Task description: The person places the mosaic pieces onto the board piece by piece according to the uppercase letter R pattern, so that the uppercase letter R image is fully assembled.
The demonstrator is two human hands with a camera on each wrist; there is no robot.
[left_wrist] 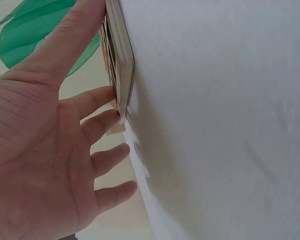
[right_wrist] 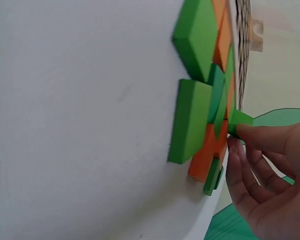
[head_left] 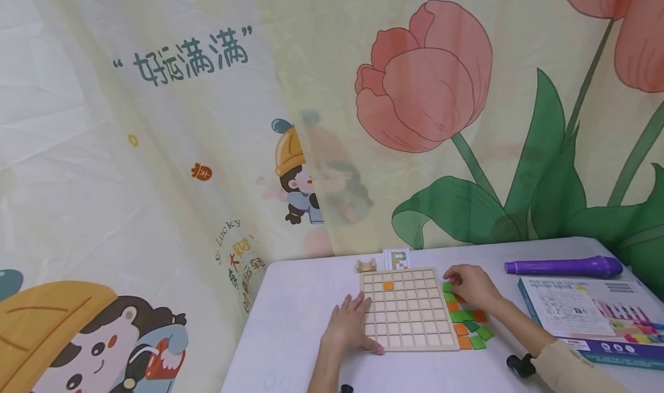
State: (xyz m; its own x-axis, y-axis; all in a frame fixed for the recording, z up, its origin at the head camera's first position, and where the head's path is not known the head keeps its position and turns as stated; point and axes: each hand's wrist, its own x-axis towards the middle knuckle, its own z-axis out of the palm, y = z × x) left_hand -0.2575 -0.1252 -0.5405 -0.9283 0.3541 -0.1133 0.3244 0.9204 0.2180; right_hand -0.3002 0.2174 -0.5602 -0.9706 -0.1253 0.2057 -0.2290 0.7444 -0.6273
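A wooden grid board (head_left: 410,309) lies on the table with one orange tile (head_left: 388,286) in its upper part. My left hand (head_left: 349,324) rests at the board's left edge, fingers spread. In the left wrist view the thumb and nearest fingertips of that hand (left_wrist: 45,150) touch the board's side (left_wrist: 124,65). Right of the board lie several loose green and orange tiles (head_left: 461,329). Above their far end, my right hand (head_left: 474,287) pinches a green tile (right_wrist: 238,119) between thumb and fingers. Other green tiles (right_wrist: 192,122) and orange tiles (right_wrist: 202,160) lie close by.
Behind the board stand a small wooden holder (head_left: 366,265) and a card with a coloured pattern (head_left: 397,259). A purple marker-shaped object (head_left: 562,266) and a flat printed box (head_left: 596,318) lie at the right. A black object (head_left: 520,366) is near the right forearm.
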